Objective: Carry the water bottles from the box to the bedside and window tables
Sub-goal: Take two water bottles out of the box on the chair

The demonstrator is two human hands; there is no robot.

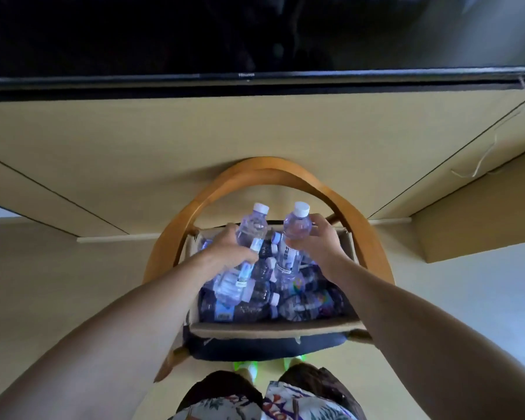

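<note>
Above the cardboard box [273, 324], which sits on a wooden chair [364, 225], the left hand [225, 253] has its fingers curled round one water bottle [249, 234] and the right hand [322, 241] grips a second bottle [294, 234], both caps up. More bottles [285, 301] lie inside the box, under the two hands.

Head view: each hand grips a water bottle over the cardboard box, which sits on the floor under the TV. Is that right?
Not quite. The box sits on the seat of a wooden chair, not on the floor. The rest holds in the head view: the left hand grips one bottle, the right hand another bottle, below the TV.
</note>
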